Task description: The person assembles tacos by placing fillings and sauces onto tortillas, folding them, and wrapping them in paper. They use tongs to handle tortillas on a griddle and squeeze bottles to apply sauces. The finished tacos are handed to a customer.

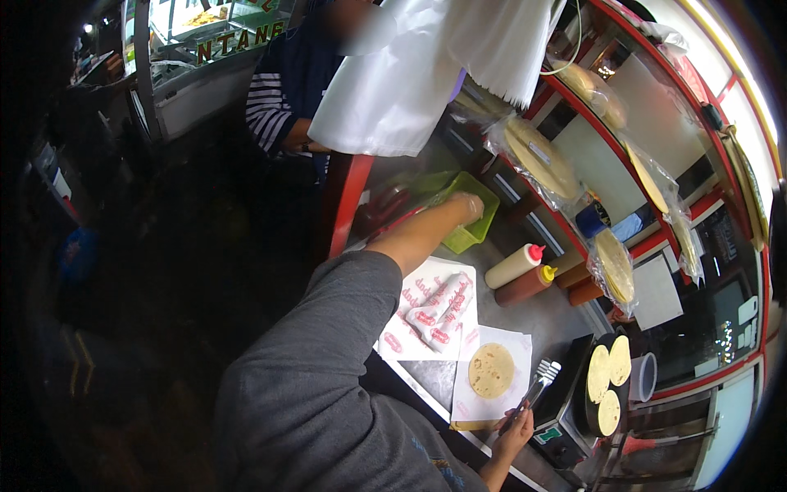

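Observation:
My left hand [467, 207], seemingly in a clear plastic glove, reaches into a green plastic container [485, 225] on the counter. Its fingers are hard to make out there. My right hand [515, 428] is closed around the handle of metal tongs [541, 379], whose pale tips point away from me. Just left of the tongs, a round tortilla [492, 371] lies flat on a sheet of white paper [512, 338]. Beyond it rest wrapped rolls [443, 312] in red-printed white paper, on more such sheets.
Three tortillas [609, 412] lie on a dark griddle [589, 420] at the right. Two squeeze bottles, one cream [512, 266] and one brown [525, 285], stand past the papers. Bagged tortillas [541, 160] sit on red-framed shelves. A person in striped sleeves [269, 111] stands across, behind a white cloth [393, 82].

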`<state>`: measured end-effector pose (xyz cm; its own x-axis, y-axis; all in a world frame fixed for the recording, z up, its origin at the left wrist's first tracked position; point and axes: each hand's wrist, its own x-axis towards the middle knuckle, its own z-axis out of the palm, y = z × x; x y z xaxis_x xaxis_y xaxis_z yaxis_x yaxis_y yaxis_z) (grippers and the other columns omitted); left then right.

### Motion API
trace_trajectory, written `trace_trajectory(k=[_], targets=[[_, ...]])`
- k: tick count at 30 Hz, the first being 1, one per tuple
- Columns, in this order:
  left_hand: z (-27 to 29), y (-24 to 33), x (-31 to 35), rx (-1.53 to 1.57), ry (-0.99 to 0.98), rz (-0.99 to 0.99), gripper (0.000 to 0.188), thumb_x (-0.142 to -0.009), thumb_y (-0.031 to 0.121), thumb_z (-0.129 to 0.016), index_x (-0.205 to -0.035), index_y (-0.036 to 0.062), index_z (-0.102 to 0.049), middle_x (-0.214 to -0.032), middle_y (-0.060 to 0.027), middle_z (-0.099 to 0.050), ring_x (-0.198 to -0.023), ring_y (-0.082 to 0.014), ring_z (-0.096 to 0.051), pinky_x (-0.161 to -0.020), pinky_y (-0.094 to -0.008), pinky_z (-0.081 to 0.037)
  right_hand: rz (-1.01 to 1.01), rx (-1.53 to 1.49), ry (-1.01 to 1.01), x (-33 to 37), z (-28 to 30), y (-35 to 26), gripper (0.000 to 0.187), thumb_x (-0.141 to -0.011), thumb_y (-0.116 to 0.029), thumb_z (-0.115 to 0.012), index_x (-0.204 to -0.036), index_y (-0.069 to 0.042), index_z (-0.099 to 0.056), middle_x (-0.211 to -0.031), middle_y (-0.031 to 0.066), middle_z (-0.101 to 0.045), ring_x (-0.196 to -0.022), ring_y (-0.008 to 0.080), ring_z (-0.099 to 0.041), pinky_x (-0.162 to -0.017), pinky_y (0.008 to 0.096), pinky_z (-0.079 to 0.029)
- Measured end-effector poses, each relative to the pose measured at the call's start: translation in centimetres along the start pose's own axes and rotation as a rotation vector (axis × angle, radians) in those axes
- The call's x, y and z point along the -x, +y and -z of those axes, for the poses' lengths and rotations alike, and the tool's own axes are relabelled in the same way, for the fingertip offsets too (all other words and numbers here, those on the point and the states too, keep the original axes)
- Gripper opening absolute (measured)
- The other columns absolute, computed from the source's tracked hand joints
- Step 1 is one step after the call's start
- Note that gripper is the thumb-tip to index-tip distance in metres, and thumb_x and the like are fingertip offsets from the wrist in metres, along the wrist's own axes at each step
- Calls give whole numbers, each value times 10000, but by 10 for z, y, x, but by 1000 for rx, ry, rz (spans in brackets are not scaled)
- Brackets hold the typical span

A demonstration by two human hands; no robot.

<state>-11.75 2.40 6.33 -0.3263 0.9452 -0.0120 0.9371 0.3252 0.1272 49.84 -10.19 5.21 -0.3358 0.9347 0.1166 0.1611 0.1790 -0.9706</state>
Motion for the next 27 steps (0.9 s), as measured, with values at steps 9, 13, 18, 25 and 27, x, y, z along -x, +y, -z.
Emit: trace_trajectory(k=[9, 13, 18, 25, 27], targets=[[43, 17, 50, 94, 112, 119, 304, -1005, 185, -640, -1243, 53, -775, -1286, -174, -755, -1157, -343, -744, -997, -462, -591, 9, 147, -34, -6, 20, 8, 382, -1146, -288, -523, -1366, 7, -623, -791, 9, -584, -516, 69, -519, -434, 236, -410], [61, 61, 90, 262, 221, -322, 309, -1058, 259, -565, -1211, 72, -758, -1211, -187, -756, -1088, -393, -733, -995, -483, -581, -154, 66, 42, 0, 39, 3, 345, -1141, -309, -532, -1297, -37, -677, -711, -34, -542, -489, 46, -482, -411, 225, -376], [-1, 200, 152, 583, -20, -621, 435, -1103, 406, -528, -1198, 30, -723, -1183, -215, -724, -1109, -381, -686, -997, -449, -535, -374, -92, 138, -6, 58, 21, 333, -1130, -384, -550, -1143, -87, -699, -720, -3, -604, -477, 78, -485, -403, 245, -370], [-72, 318, 202, 301, -60, -570, 630, -964, 387, -765, -1478, 74, -578, -1292, -172, -696, -1259, -354, -645, -1076, -424, -515, -131, 267, 72, -20, 61, 43, 464, -1025, -311, -717, -1338, 24, -645, -950, 147, -717, -782, 244, -700, -705, 397, -567], [-66, 305, 203, 447, -129, -631, 892, -876, 417, -846, -1600, 119, -418, -1399, -187, -641, -1318, -374, -602, -1129, -437, -479, 27, 468, 29, -22, 58, 38, 498, -991, -302, -747, -1355, 20, -639, -1009, 193, -732, -885, 317, -721, -811, 448, -571]])
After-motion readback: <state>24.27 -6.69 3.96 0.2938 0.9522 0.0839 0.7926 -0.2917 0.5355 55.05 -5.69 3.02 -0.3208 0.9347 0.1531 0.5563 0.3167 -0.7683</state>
